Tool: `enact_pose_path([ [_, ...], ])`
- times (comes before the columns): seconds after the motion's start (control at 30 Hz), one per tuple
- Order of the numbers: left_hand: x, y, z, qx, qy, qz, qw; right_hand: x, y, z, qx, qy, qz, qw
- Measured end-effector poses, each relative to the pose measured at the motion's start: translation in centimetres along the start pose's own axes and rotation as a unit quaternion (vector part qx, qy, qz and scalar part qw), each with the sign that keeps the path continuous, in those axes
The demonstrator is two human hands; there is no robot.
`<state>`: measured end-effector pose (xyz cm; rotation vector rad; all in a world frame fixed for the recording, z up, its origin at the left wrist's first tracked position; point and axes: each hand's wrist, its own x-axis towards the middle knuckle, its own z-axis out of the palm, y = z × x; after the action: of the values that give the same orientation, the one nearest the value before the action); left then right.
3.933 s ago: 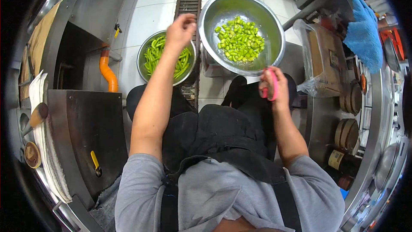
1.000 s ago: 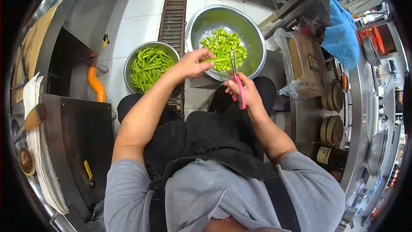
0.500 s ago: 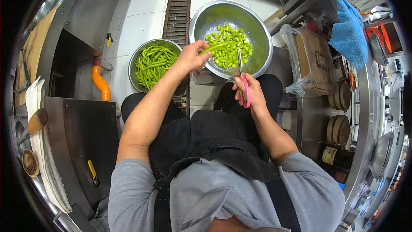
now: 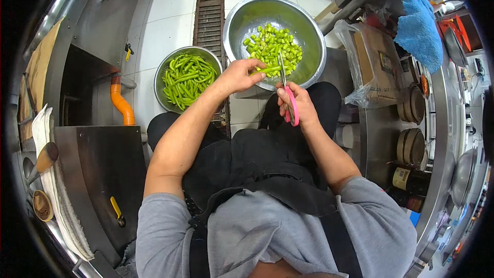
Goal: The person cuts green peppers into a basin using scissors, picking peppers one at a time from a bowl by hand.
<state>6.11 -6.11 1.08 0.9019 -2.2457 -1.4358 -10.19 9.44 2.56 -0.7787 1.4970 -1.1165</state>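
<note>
My left hand (image 4: 244, 76) pinches a long green pepper (image 4: 270, 69) over the near rim of the large metal bowl (image 4: 318, 57). My right hand (image 4: 299, 104) is closed round the pink handles of the scissors (image 4: 283, 74), whose blades point away from me and meet the pepper's free end. Cut green pieces (image 4: 272, 46) lie in the large bowl beneath the blades. To the left, a smaller metal bowl (image 4: 159, 83) holds whole green peppers (image 4: 188, 80).
A rusty floor grate (image 4: 208, 20) runs between the bowls. A metal cabinet with an orange pipe (image 4: 121, 104) stands at left. On the right are a plastic-wrapped box (image 4: 383, 67), a blue towel (image 4: 419, 28) and a shelf with bottles (image 4: 409, 180).
From empty earlier, my left hand now holds a pepper. Both hands have come together, and since the last frame the pepper has shifted in between the scissor blades.
</note>
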Motion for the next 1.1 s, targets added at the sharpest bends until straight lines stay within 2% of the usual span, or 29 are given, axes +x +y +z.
enact_pose_path([
  [0.1,0.1,-0.6,0.0,0.027,0.017,-0.010,0.999,-0.4,-0.3,0.2,0.004,0.008,0.034,0.999],
  [0.17,0.4,-1.1,0.0,0.039,0.031,-0.018,0.999,-0.5,0.3,0.1,-0.003,0.011,0.037,0.999],
  [0.23,0.8,-1.8,0.1,0.019,0.094,-0.008,0.995,-0.6,0.9,-0.1,-0.008,0.014,0.039,0.999],
  [0.33,0.9,-1.9,0.2,0.013,0.100,-0.015,0.995,-0.7,1.4,-0.2,-0.033,0.005,0.029,0.999],
  [0.37,0.8,-1.7,0.3,0.013,0.099,-0.015,0.995,-0.7,1.5,0.0,-0.022,0.000,0.012,1.000],
  [0.43,0.0,-0.4,0.3,0.012,0.038,0.026,0.999,-0.6,1.6,0.2,-0.010,-0.004,-0.003,1.000],
  [0.5,-0.2,-0.3,0.8,0.022,0.025,0.047,0.998,-0.1,1.2,0.2,-0.052,-0.025,-0.032,0.998],
  [0.57,-0.2,-0.5,1.1,0.018,0.016,0.080,0.997,0.2,0.6,0.2,-0.045,-0.016,-0.016,0.999],
  [0.67,-0.1,-0.1,-0.1,0.010,-0.014,0.058,0.998,0.6,0.5,0.0,-0.043,-0.011,-0.015,0.999],
  [0.8,-0.1,-0.2,-0.5,0.039,-0.003,0.030,0.999,0.2,0.0,0.3,-0.018,-0.002,0.015,1.000],
  [1.0,0.3,-1.1,-0.3,0.098,0.066,0.057,0.991,-0.4,0.6,0.1,-0.019,0.018,0.040,0.999],
  [1.1,0.3,-0.9,-0.7,0.052,0.106,0.004,0.993,-0.7,1.1,0.1,-0.014,0.013,0.029,0.999],
])
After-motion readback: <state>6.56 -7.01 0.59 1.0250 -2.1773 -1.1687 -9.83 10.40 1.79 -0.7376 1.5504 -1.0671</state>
